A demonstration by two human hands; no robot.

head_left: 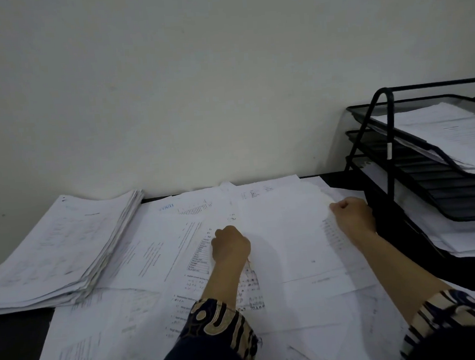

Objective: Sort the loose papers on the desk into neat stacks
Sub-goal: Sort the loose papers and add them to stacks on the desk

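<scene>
Loose printed papers (157,250) lie spread and overlapping across the dark desk (15,350). On top of them in the middle lies a large, mostly blank white sheet (287,232). My left hand (231,246) is curled at this sheet's left edge and grips it. With its fingers curled, my right hand (352,214) pinches the sheet's far right corner. A thick, fairly even stack of papers (61,248) sits at the left, against the wall.
A black three-tier mesh paper tray (391,152) stands at the right, close to my right hand, with papers in its tiers. A plain wall (196,84) runs along the back of the desk. More sheets reach the near edge.
</scene>
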